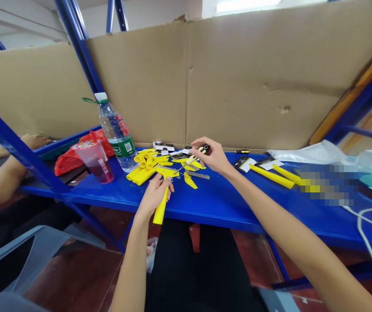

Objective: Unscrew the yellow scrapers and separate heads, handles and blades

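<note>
My left hand is closed round a yellow tube-handled tool, its flat yellow head lying just beyond my fingers. A screwdriver with a yellow and black handle is pinched in my right hand. Its shaft slants down left toward the tool's head; whether the tip touches a screw is too small to tell. Close by on the blue table lie a loose flat yellow piece and a thin metal strip. Several yellow tubes are heaped left of the head, with black and white cards behind.
A water bottle and a plastic cup stand left, beside a red bag. Rightward lie carded yellow tools, a small screwdriver, plastic wrap and a white cable. Cardboard backs the table. Another person's arm shows left.
</note>
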Demonstrator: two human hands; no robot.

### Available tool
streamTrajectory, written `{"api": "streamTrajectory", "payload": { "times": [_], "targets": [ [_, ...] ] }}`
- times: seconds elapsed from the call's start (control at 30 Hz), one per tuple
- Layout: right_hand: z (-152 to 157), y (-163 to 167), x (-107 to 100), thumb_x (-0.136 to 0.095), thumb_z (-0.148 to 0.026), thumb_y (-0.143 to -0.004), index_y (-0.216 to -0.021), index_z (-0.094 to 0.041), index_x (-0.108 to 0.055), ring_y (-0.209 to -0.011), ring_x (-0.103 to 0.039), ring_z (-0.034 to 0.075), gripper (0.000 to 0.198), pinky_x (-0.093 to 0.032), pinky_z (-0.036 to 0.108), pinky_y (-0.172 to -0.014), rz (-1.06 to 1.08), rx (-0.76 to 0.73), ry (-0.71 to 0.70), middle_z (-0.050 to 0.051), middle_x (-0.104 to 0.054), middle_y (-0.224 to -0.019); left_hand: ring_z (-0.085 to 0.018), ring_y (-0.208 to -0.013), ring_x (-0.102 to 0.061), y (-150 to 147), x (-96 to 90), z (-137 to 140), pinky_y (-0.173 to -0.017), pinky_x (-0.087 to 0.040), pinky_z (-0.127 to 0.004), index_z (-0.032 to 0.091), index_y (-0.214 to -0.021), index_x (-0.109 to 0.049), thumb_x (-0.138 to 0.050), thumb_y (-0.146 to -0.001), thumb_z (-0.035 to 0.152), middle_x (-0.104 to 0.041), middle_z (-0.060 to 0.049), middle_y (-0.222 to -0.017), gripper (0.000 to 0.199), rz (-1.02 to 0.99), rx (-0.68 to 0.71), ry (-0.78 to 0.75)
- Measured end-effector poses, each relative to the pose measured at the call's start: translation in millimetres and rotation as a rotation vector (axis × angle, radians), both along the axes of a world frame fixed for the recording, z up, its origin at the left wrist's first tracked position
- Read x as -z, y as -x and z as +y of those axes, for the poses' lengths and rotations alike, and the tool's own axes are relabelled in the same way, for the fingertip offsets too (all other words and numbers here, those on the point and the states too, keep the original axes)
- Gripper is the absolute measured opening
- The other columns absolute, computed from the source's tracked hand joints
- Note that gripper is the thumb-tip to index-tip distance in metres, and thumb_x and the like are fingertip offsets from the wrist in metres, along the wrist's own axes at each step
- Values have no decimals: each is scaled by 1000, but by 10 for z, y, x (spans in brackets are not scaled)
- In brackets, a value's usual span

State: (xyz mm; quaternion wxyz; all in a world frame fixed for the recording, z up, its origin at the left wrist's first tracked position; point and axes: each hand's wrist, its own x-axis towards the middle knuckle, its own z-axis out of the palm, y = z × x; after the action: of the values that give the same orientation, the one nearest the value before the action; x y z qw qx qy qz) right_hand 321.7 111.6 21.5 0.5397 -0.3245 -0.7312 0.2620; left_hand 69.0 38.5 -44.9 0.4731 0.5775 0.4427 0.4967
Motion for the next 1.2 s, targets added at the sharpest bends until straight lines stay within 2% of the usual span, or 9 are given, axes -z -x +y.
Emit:
{"api": "streamTrajectory", "payload": {
  "times": [0.07, 0.17, 0.33, 0.47, 0.6, 0.77, 0.93, 1.1, 1.2],
  "targets": [
    [-38, 21, -21, -84, -55, -88, -121, -28, -64, -60, -66, 15, 46, -55, 34, -55, 6, -18, -18, 6, -83, -109, -12, -47, -56, -2, 11, -2, -45, -43, -22, 24, -98, -56, -72, -97, 51, -66, 3, -70, 31, -8, -11, 5],
    [-95, 42, -57, -87, -52, -85, -110, -28, -62, -81, -73, 21, 43, -61, 37, -70, -51, -27, -49, 7, -83, -108, -13, -45, -56, -4, 7, -5, -45, -41, -23, 24, -95, -56, -71, -97, 51, -65, 3, -66, 31, -12, -44, 21],
    [-97, 12, -76, -84, -61, -90, -96, -27, -68, -61, -67, 18, 38, -54, 35, -55, -89, -29, 64, 7, -82, -98, -13, -44, -57, -1, -28, -7, -46, -42, -24, 24, -91, -55, -72, -96, 51, -67, 2, -65, 33, -5, -55, 47],
    [-62, -29, -72, -88, -56, -86, -99, -26, -74, -82, -74, 23, 35, -59, 36, -67, -142, -55, -32, 9, -84, -112, -14, -43, -56, -2, -30, 1, -46, -42, -24, 24, -95, -56, -69, -98, 49, -66, 3, -64, 28, 1, -62, 60],
    [-60, -33, -62, -86, -57, -91, -95, -26, -75, -56, -66, 18, 34, -52, 34, -53, -138, -23, 78, 4, -79, -82, -14, -43, -56, -4, -14, 15, -45, -43, -25, 24, -94, -55, -66, -98, 48, -65, 3, -64, 27, 23, -58, 61],
    [-109, 2, -94, -88, -48, -88, -112, -28, -74, -66, -73, 19, 34, -61, 36, -59, -109, -143, 24, 5, -84, -108, -13, -44, -56, -7, -6, 20, -46, -44, -25, 24, -92, -56, -67, -99, 49, -66, 2, -66, 28, 57, -54, 50],
    [-111, 30, -77, -80, -54, -97, -110, -27, -74, -48, -60, 13, 30, -50, 34, -46, -100, -70, 54, 6, -83, -106, -13, -44, -56, -9, -10, 23, -46, -44, -25, 23, -90, -57, -67, -100, 51, -66, 1, -66, 31, 49, -72, 67],
    [-18, 4, -32, -87, -42, -85, -116, -26, -72, -73, -73, 20, 39, -58, 36, -60, -78, -73, -29, 8, -83, -113, -12, -44, -55, -8, -9, 31, -45, -44, -26, 23, -86, -55, -68, -99, 56, -67, 0, -67, 37, 34, -77, 61],
    [28, -13, -10, -85, -48, -89, -108, -25, -73, -65, -70, 19, 31, -54, 35, -55, -91, -35, 7, 8, -82, -104, -12, -44, -55, -8, -10, 30, -46, -44, -26, 23, -88, -55, -69, -99, 56, -67, 1, -67, 37, 18, -67, 57]
  ]
}}
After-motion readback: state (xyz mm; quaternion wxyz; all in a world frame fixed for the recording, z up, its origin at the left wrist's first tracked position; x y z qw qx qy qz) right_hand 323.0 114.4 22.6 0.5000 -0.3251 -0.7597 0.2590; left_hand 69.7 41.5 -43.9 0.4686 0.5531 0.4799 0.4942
